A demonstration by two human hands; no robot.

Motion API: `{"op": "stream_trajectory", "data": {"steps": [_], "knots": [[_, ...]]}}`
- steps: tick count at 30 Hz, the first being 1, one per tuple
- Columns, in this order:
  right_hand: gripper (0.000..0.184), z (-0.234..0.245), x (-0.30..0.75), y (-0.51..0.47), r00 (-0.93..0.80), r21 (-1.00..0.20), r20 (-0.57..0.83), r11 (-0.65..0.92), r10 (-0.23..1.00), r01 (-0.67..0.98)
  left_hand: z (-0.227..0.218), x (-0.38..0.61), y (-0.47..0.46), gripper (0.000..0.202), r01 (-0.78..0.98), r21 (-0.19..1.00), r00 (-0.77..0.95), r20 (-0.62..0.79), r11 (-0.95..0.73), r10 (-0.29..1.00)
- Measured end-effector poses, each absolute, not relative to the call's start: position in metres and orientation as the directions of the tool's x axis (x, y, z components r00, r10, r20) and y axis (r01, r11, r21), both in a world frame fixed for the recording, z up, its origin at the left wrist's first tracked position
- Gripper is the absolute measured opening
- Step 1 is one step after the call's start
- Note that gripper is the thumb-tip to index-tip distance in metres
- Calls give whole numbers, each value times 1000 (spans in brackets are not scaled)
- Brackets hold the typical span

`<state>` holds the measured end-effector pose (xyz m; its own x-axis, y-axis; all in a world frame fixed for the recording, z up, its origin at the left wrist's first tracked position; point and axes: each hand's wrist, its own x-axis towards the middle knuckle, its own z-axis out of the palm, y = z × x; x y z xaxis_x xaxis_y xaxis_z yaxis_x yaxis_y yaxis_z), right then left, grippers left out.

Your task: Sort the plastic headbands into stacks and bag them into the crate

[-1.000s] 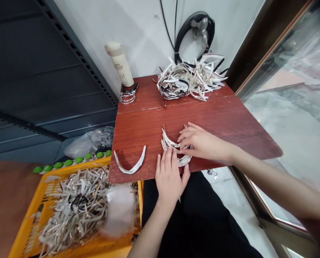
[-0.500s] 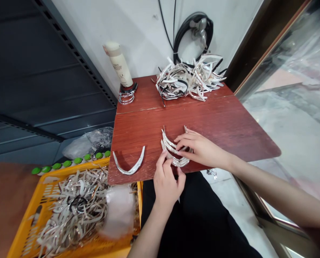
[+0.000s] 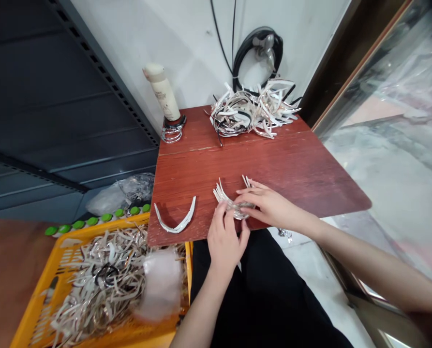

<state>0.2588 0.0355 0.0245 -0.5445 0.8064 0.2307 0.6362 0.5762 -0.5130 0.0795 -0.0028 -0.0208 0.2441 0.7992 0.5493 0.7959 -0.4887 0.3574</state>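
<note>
Several thin, U-shaped white and silvery strips (image 3: pixel 220 192) lie gathered in a nested bundle near the front edge of the table. My left hand (image 3: pixel 226 238) has its bent fingers on the bundle's left lower side, with the thumb apart toward the right. From the right, my right hand (image 3: pixel 266 203) reaches over the bundle, its fingers curled onto the strips and partly hiding them. The strips' tips stick up beyond both hands. To the left, apart from my hands, lies another U-shaped strip piece (image 3: pixel 175 228).
A tangled heap of strips (image 3: pixel 237 116) and a cream bottle (image 3: pixel 165 96) on metal rings (image 3: pixel 172 136) stand at the back of the red-brown table (image 3: pixel 291 164). Lower left is a yellow crate (image 3: pixel 37 295) full of strips. A black cable coil (image 3: pixel 239 53) hangs on the wall.
The strips between my hands have come closer together into a tighter bundle. Both hands stay on them with small finger movements. The view has shifted slightly.
</note>
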Motion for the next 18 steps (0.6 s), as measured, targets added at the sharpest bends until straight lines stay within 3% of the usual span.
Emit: {"op": "stream_trajectory", "data": {"steps": [3,6,15,17,18], "knots": [[29,9,253,14,-461,-463,345,575,818,674,-19,81,-2,56,825,307,296,481,-475,825],[33,-6,256,-5,-391,-411,420,556,819,723,-16,86,0,57,803,277,400,407,-528,821],[38,-31,300,-17,-401,-270,471,561,786,783,-16,71,-52,49,636,417,471,456,-649,755],[37,-36,302,-16,-412,-193,494,559,766,807,-33,36,-73,42,695,455,447,332,-556,831],[37,-39,303,-15,-417,-173,503,561,757,810,-44,11,-83,40,787,454,372,191,-417,909]]}}
